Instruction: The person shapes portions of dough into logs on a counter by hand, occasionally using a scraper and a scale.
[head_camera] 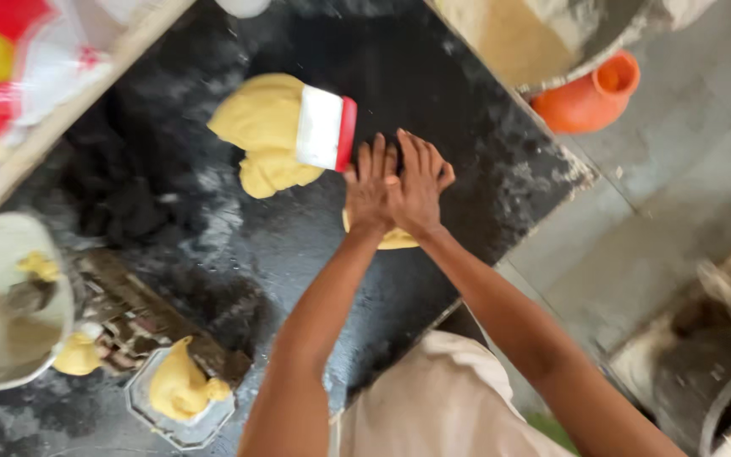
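While a small lump sits on the scale tray (181,427) at the left and the big yellow dough mass (262,127) under the white-and-red scraper (325,129) looks mostly unportioned, the left hand (369,191) and right hand (419,184) lie flat, overlapped, fingers spread, pressing one dough piece (399,240) onto the dark counter (433,93). To their right, the counter's edge is near, leaving freer room leftward.

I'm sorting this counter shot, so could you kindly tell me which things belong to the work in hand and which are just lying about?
In use:
- left hand and right hand, stacked, pressing
- small dough piece under them
- dark counter

Lying about:
- big dough lump
- white scraper on it
- orange pot
- dough on tray
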